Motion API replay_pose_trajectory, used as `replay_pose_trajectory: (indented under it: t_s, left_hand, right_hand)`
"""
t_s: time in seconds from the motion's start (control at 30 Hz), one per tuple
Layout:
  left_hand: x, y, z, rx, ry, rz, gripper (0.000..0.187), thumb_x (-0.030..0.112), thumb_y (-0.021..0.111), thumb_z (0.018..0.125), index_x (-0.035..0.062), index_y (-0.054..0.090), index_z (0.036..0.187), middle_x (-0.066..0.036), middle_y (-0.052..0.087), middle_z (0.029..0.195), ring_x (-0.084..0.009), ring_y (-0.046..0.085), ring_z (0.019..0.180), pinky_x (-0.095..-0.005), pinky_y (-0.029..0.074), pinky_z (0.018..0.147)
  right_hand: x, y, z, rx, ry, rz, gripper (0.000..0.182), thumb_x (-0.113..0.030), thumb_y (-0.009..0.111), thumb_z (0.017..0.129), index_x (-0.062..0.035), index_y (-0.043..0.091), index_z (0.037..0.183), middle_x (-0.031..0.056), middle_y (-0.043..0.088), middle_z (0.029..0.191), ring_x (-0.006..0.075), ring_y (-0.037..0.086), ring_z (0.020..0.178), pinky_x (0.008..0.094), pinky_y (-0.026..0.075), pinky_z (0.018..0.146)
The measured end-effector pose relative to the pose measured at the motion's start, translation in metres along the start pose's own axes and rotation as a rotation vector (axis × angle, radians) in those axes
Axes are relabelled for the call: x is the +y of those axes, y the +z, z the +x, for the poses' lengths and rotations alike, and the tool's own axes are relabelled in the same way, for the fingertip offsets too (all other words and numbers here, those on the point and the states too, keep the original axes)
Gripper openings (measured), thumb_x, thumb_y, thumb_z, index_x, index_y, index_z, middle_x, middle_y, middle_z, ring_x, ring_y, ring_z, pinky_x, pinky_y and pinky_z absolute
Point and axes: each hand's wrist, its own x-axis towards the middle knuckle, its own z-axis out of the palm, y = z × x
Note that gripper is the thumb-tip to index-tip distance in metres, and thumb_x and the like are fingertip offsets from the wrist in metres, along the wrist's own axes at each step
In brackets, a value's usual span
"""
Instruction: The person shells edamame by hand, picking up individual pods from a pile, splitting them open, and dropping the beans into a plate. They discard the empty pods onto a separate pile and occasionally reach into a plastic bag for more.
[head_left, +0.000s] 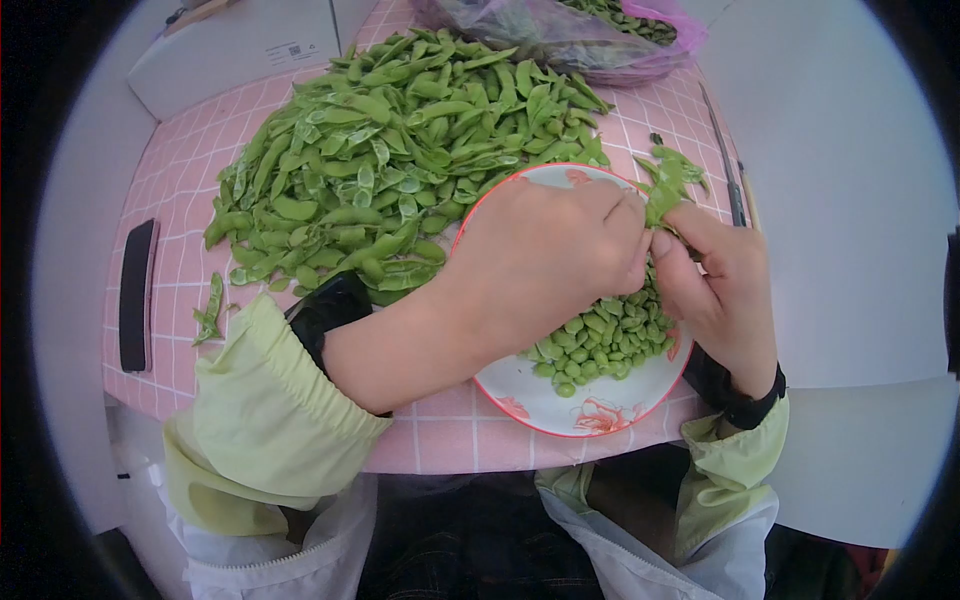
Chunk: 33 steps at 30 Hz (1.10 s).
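My two hands meet above the right side of a white plate [540, 408] with a red rim and flower prints. My right hand [728, 290] pinches a green soybean pod [660, 200] between thumb and forefinger. Against it, my left hand [590, 235] is closed at the same pod, its fingertips mostly hidden behind the knuckles. Shelled green soybeans [600, 340] lie heaped on the plate below. A large pile of soybean pods [400, 140], some split and hollow, spreads over the table left of and behind the plate.
A pink checked cloth [440, 430] covers the table. At the left edge lies a dark phone [138, 295]. A purple plastic bag [590, 45] with more pods stands at the back, near a white box [235, 60]. Loose pods [690, 170] lie beyond my right hand.
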Motion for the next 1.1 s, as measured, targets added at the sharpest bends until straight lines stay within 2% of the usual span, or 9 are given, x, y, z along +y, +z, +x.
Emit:
replay_pose_trajectory:
  t_s: [0.13, 0.3, 0.37, 0.47, 0.57, 0.7, 0.87, 1.1]
  left_hand:
    - [-0.0018, 0.0009, 0.0028, 0.041, -0.010, -0.049, 0.019, 0.006, 0.067, 0.067, 0.0038, 0.060, 0.085, -0.007, 0.057, 0.073, -0.0246, 0.059, 0.059, -0.0337, 0.048, 0.048]
    - [-0.0036, 0.0012, 0.0024, 0.037, -0.045, -0.142, 0.018, 0.003, 0.067, 0.068, 0.0030, 0.059, 0.085, -0.009, 0.056, 0.072, -0.0259, 0.059, 0.060, -0.0348, 0.049, 0.052]
    - [-0.0040, 0.0040, 0.0026, 0.068, -0.059, -0.204, 0.015, 0.004, 0.066, 0.070, 0.0022, 0.059, 0.083, -0.010, 0.055, 0.070, -0.0263, 0.057, 0.059, -0.0351, 0.047, 0.052]
    - [-0.0038, -0.0028, 0.0072, -0.010, -0.141, -0.284, 0.015, 0.015, 0.064, 0.072, 0.0027, 0.057, 0.068, -0.012, 0.056, 0.063, -0.0288, 0.059, 0.060, -0.0389, 0.048, 0.055]
    - [-0.0063, -0.0016, 0.0072, -0.004, -0.144, -0.419, 0.006, 0.004, 0.062, 0.073, 0.0009, 0.060, 0.077, -0.012, 0.047, 0.060, -0.0241, 0.048, 0.051, -0.0328, 0.040, 0.048]
    - [-0.0074, -0.0049, 0.0091, -0.045, -0.124, -0.445, 0.006, 0.004, 0.061, 0.073, 0.0008, 0.060, 0.078, -0.011, 0.047, 0.059, -0.0235, 0.047, 0.050, -0.0329, 0.040, 0.048]
    - [-0.0078, -0.0037, 0.0084, -0.061, -0.116, -0.458, 0.006, 0.004, 0.061, 0.074, 0.0011, 0.059, 0.079, -0.011, 0.047, 0.060, -0.0245, 0.047, 0.051, -0.0333, 0.040, 0.049]
    - [-0.0084, -0.0010, 0.0056, -0.049, -0.076, -0.452, 0.006, 0.003, 0.062, 0.074, 0.0012, 0.060, 0.079, -0.012, 0.050, 0.063, -0.0264, 0.050, 0.055, -0.0355, 0.042, 0.050]
  right_hand:
    - [-0.0036, 0.0005, 0.0006, -0.029, 0.041, 0.014, 0.007, -0.003, 0.054, 0.083, -0.0002, 0.047, 0.083, 0.0183, 0.049, 0.064, 0.0355, 0.051, 0.056, 0.0371, 0.039, 0.051]
    - [-0.0010, 0.0012, 0.0001, -0.038, 0.027, 0.010, 0.007, -0.002, 0.053, 0.083, -0.0013, 0.047, 0.086, 0.0188, 0.051, 0.067, 0.0383, 0.053, 0.060, 0.0387, 0.040, 0.052]
    - [-0.0002, 0.0008, 0.0007, -0.031, 0.005, -0.003, 0.007, -0.003, 0.054, 0.083, -0.0012, 0.048, 0.085, 0.0181, 0.050, 0.067, 0.0370, 0.052, 0.059, 0.0381, 0.040, 0.052]
    - [-0.0017, -0.0002, -0.0001, -0.018, -0.015, -0.003, 0.006, -0.003, 0.054, 0.082, -0.0010, 0.049, 0.084, 0.0164, 0.050, 0.066, 0.0331, 0.052, 0.056, 0.0365, 0.040, 0.051]
    - [-0.0035, -0.0005, -0.0010, 0.000, 0.017, 0.051, 0.004, -0.003, 0.055, 0.081, -0.0007, 0.051, 0.082, 0.0142, 0.048, 0.064, 0.0271, 0.049, 0.053, 0.0335, 0.038, 0.050]
    - [-0.0011, -0.0009, 0.0011, 0.030, -0.006, 0.083, 0.003, -0.003, 0.054, 0.081, -0.0001, 0.053, 0.079, 0.0129, 0.046, 0.061, 0.0232, 0.046, 0.049, 0.0311, 0.036, 0.048]
    - [-0.0039, -0.0020, 0.0010, 0.041, 0.060, 0.105, 0.006, -0.003, 0.054, 0.082, 0.0004, 0.053, 0.077, 0.0120, 0.046, 0.058, 0.0223, 0.045, 0.047, 0.0311, 0.036, 0.047]
    - [-0.0019, -0.0018, 0.0015, 0.038, 0.011, 0.057, 0.005, -0.004, 0.054, 0.081, 0.0003, 0.054, 0.078, 0.0114, 0.048, 0.059, 0.0217, 0.047, 0.048, 0.0308, 0.037, 0.048]
